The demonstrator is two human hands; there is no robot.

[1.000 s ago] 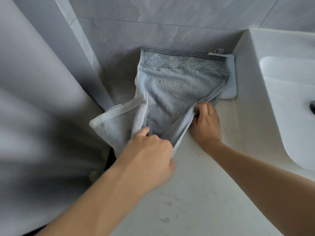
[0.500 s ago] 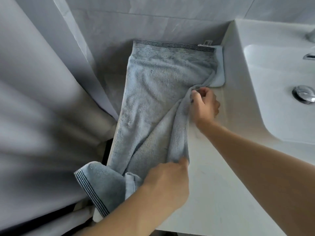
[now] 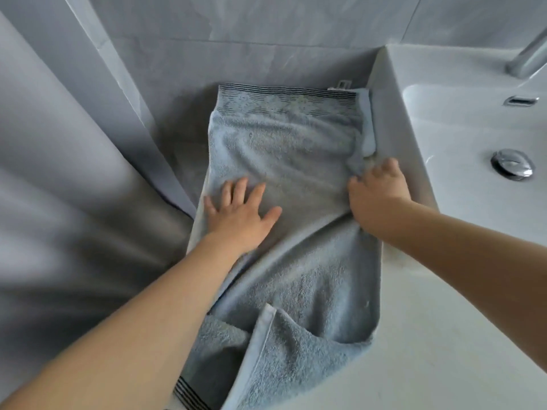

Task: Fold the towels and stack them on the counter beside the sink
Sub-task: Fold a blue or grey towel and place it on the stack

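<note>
Grip on the grey towel [image 3: 284,179] has been released by the left hand [image 3: 236,214], now pressed flat and open, while its right edge is pinched by the right hand [image 3: 377,192]; spread lengthwise on the worktop [image 3: 429,335] beside the sink [image 3: 461,137], it is judged ready for folding.

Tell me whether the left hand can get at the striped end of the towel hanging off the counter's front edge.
Probably yes. The left hand lies flat and empty on the towel, and nothing but the person's own forearm lies between it and the striped end.
</note>
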